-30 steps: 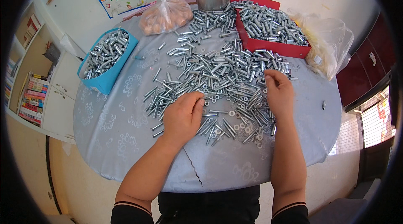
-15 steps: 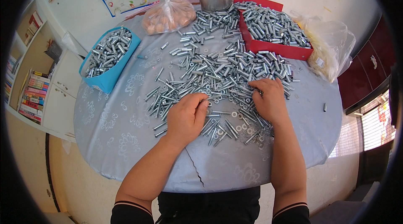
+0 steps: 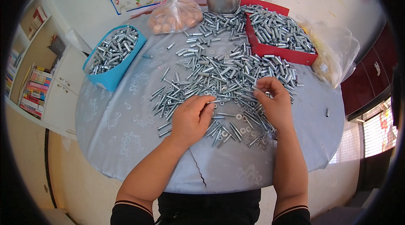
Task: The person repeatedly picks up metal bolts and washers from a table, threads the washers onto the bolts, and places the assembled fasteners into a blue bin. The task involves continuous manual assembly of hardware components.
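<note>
Head view: left hand (image 3: pixel 190 119) lies palm-down on the bolt pile (image 3: pixel 219 77) mid counter (image 3: pixel 126 119), fingers loosely curled, pinching one bolt (image 3: pixel 217 101). Right hand (image 3: pixel 274 105) fingers bent, grip can't tell. Blue bin (image 3: pixel 110 56) & red tray (image 3: pixel 280 39) partly filled; most bolts + washers (image 3: pixel 242 126) look unsorted.

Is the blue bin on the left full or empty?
Full: the blue bin is heaped to its rim with shiny metal bolts.
</note>
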Demonstrator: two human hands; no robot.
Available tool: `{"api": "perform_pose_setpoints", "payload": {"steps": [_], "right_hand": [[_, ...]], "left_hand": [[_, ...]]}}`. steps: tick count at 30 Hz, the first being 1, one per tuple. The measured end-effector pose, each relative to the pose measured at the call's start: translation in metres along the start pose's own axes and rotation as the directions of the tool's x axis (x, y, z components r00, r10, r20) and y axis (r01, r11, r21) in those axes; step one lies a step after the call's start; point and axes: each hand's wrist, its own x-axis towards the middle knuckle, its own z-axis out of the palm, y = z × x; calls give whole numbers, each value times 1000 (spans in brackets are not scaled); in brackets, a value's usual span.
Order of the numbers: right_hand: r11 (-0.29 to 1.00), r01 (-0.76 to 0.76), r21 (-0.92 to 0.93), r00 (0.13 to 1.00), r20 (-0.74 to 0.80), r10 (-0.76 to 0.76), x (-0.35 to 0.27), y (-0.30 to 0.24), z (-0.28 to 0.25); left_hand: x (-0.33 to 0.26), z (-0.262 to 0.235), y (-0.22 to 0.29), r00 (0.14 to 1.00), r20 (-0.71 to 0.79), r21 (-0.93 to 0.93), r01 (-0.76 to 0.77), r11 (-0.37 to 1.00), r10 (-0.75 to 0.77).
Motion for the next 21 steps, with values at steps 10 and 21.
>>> {"api": "perform_pose_setpoints", "payload": {"steps": [10,21], "right_hand": [[833,-239,499,962,236,134,-6,-7,12],[879,-225,420,959,254,124,-10,-6,19]], "left_hand": [[0,-1,1,1000,11,-35,23,999,-22],[1,-1,0,999,14,-46,42,998,-41]]}}
